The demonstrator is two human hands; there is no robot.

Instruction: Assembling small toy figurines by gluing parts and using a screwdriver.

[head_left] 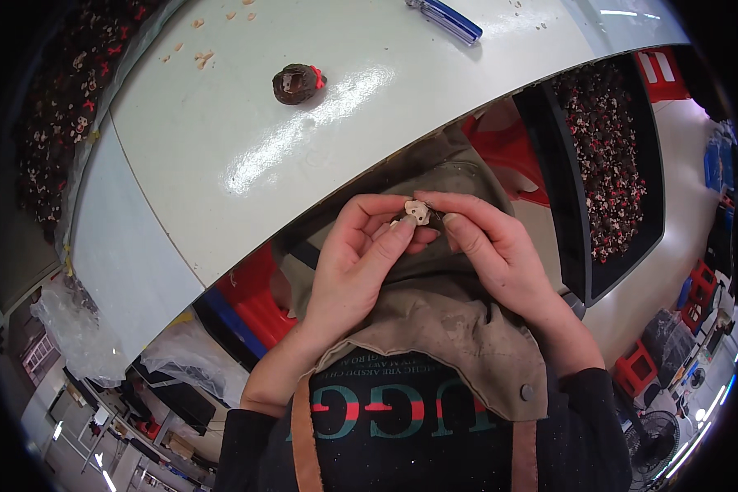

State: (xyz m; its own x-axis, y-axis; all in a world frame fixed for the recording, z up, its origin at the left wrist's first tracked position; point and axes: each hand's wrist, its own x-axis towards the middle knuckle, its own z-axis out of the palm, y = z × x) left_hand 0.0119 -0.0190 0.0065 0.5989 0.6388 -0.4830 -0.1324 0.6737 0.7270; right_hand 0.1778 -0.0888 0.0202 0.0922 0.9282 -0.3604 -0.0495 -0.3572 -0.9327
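Over my lap, both hands hold one small doll head (416,212) with a cream face and dark eye spots. My left hand (354,256) is closed round its left side, thumb pressed against the front. My right hand (492,250) pinches the right edge, where something dark shows between the fingertips; its exact shape is too small to tell. On the table beyond, a dark brown doll hair piece (293,84) with a red bow (317,78) lies with its hollow showing.
A white table (246,131) curves ahead, with cream scraps (202,60) and a blue-handled tool (455,22) on it. At right, a black bin (580,238) holds many small brown, cream and red parts. A similar heap (53,139) fills the far left. A red stool (512,152) stands under the table.
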